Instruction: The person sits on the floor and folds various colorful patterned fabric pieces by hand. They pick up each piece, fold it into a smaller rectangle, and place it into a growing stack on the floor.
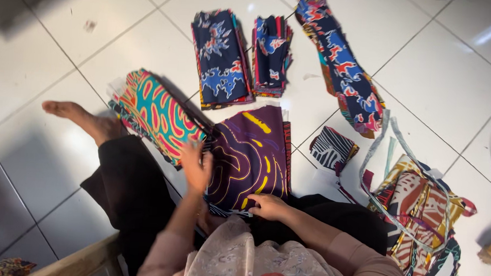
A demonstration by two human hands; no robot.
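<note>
Purple cloth with yellow lines lies on the white tile floor before the seated person. The right hand pinches its near edge, fingers closed on the fabric. The left hand, blurred, lies open on its left edge. Just left sits a teal and red folded stack; three dark blue stacks lie farther out.

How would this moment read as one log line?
left hand: on left edge of purple cloth | right hand: gripping its near edge | teal-pink cloth: beside | floor: white tile
</note>
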